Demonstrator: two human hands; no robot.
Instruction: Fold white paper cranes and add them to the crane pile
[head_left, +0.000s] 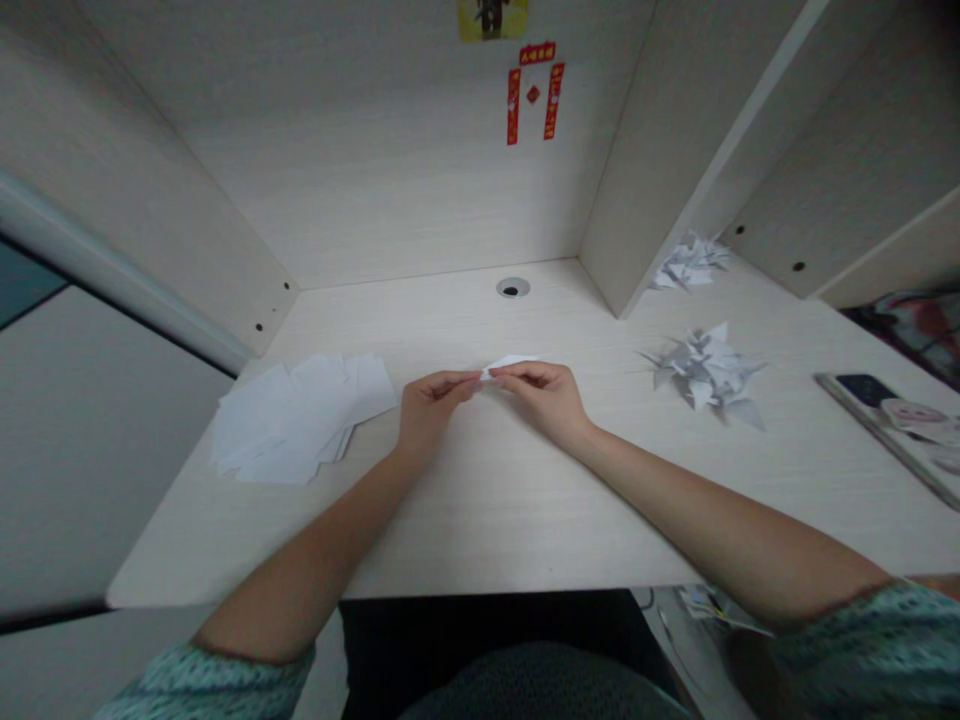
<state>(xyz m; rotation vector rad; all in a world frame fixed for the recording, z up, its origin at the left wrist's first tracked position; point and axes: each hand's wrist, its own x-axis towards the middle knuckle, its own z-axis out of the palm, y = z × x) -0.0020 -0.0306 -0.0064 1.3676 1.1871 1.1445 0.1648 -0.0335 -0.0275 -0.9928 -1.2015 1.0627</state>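
Note:
A small piece of folded white paper (513, 359) is held just above the middle of the desk, mostly covered by my fingers. My left hand (433, 402) pinches its near left end between thumb and forefinger. From the other side, my right hand (546, 396) pinches the same paper, with the fingertips of both hands almost touching. To the left lies a loose stack of white paper sheets (289, 420). On the right sits a pile of folded paper pieces (705, 372) with pointed tips, looking like paper cranes.
More folded paper (691, 262) lies farther back behind the upright divider (652, 190). A phone (892, 430) with a decorated case rests at the right. A round cable hole (513, 288) sits near the back panel, which carries red stickers (533, 94). The desk's front edge is close to me.

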